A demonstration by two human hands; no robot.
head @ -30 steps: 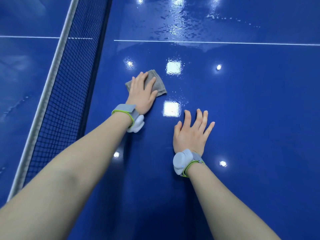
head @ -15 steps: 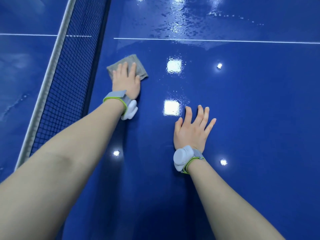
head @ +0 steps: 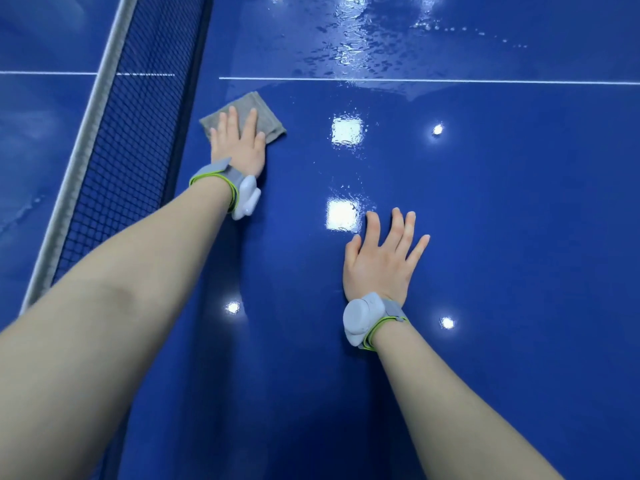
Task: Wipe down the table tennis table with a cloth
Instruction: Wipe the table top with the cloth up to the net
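Note:
A folded grey cloth [head: 250, 106] lies flat on the glossy blue table tennis table [head: 502, 220], close to the net and just below the white centre line. My left hand [head: 238, 142] presses down on the cloth with straight fingers, covering its near half. My right hand [head: 382, 259] rests flat on the bare table surface to the right and nearer to me, fingers spread, holding nothing. Both wrists wear grey bands with white sensor pods.
The black net [head: 117, 161] with its grey top tape runs diagonally along the left side. A white centre line [head: 450, 80] crosses the table beyond the cloth. Wet streaks [head: 349, 36] glisten past that line. Ceiling lights reflect as bright spots.
My left hand has slid the cloth to the left and farther away, from near the table's middle to beside the net. My right hand has stayed planted in place.

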